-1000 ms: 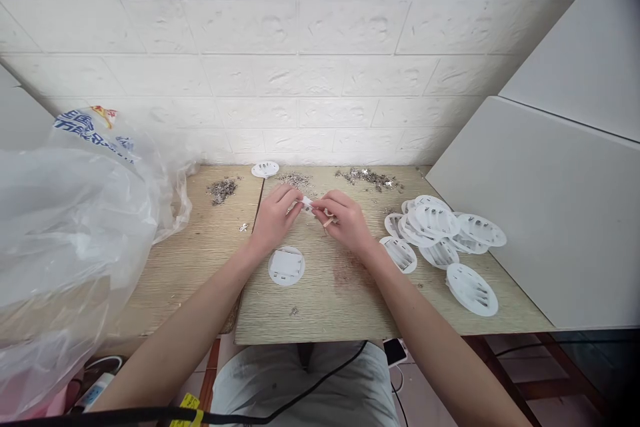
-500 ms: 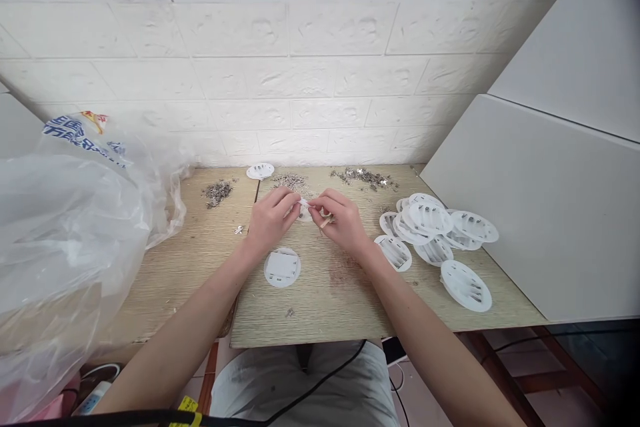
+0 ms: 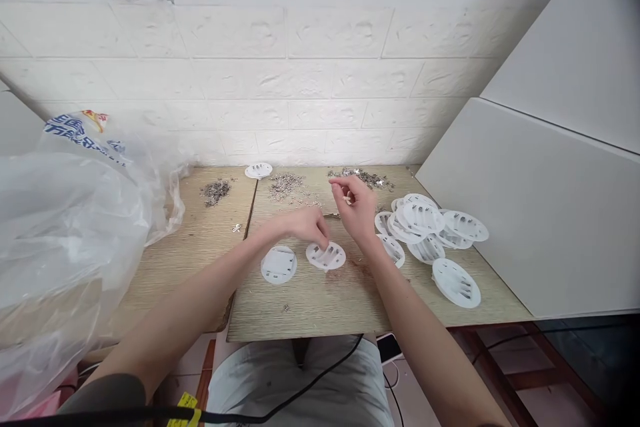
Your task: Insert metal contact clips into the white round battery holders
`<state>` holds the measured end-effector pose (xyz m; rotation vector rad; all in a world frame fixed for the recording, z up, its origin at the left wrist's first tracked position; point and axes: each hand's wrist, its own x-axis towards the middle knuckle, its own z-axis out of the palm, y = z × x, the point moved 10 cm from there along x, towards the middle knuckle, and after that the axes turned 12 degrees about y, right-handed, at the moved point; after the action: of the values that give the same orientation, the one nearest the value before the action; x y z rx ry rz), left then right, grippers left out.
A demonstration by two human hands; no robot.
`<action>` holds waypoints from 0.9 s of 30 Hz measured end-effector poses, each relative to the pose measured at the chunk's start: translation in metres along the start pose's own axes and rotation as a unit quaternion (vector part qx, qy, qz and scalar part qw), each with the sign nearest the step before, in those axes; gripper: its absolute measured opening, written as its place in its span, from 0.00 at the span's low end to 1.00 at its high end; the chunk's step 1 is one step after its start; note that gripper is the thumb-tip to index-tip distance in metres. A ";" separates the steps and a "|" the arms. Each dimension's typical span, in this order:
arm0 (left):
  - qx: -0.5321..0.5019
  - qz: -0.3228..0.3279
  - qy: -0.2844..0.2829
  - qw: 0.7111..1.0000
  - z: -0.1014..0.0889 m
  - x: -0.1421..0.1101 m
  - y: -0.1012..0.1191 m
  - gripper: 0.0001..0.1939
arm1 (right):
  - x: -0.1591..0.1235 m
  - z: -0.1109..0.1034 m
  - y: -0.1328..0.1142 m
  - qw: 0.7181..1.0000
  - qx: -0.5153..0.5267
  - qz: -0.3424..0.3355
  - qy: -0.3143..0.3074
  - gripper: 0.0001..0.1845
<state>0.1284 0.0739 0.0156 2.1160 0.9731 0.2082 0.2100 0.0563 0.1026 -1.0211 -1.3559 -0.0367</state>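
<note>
A translucent plastic bag (image 3: 75, 213) with blue and red printing slumps at left; a white brick-patterned wall (image 3: 310, 77) rises behind; pale panels (image 3: 545, 213) stand at right; a black cable (image 3: 235, 419) bearing a yellow tag (image 3: 185, 405) crosses below; a partly hidden object (image 3: 389, 349), perhaps a phone, shows beyond the table (image 3: 320, 320) edge.

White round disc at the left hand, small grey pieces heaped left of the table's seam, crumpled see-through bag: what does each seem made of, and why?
White disc: probably plastic, smooth, with moulded-looking slots.
Grey pieces: likely metal, fairly shiny, judging by their glints.
Bag: apparently glossy plastic film, bright along its creases.
</note>
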 end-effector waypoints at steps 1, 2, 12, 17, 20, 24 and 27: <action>0.017 -0.008 -0.012 1.000 0.006 0.000 0.000 0.04 | -0.001 0.002 -0.001 1.000 -0.003 -0.003 -0.005 0.08; 0.035 -0.018 -0.019 0.999 0.010 0.000 0.000 0.03 | -0.001 0.003 -0.003 1.000 -0.006 -0.008 -0.010 0.08; 0.093 -0.038 0.039 0.994 0.012 -0.007 0.001 0.04 | -0.008 0.017 -0.009 0.998 -0.012 -0.014 -0.056 0.10; 0.092 0.014 0.090 0.992 0.012 -0.020 0.005 0.05 | -0.010 0.024 -0.005 0.997 -0.022 -0.017 -0.067 0.10; 0.067 0.026 0.100 0.992 0.012 -0.026 0.003 0.03 | -0.010 0.025 0.003 0.996 -0.040 -0.017 -0.078 0.10; 0.016 -0.005 0.113 0.993 0.009 -0.026 -0.006 0.04 | -0.008 0.023 0.031 0.988 -0.113 0.033 -0.101 0.08; 0.006 -0.026 0.146 0.989 0.004 -0.023 -0.012 0.06 | -0.013 0.026 0.054 0.965 -0.202 0.074 -0.154 0.09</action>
<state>0.1072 0.0598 0.0082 2.1052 1.1978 0.4976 0.2163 0.0975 0.0578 -1.5173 -1.5867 -0.0456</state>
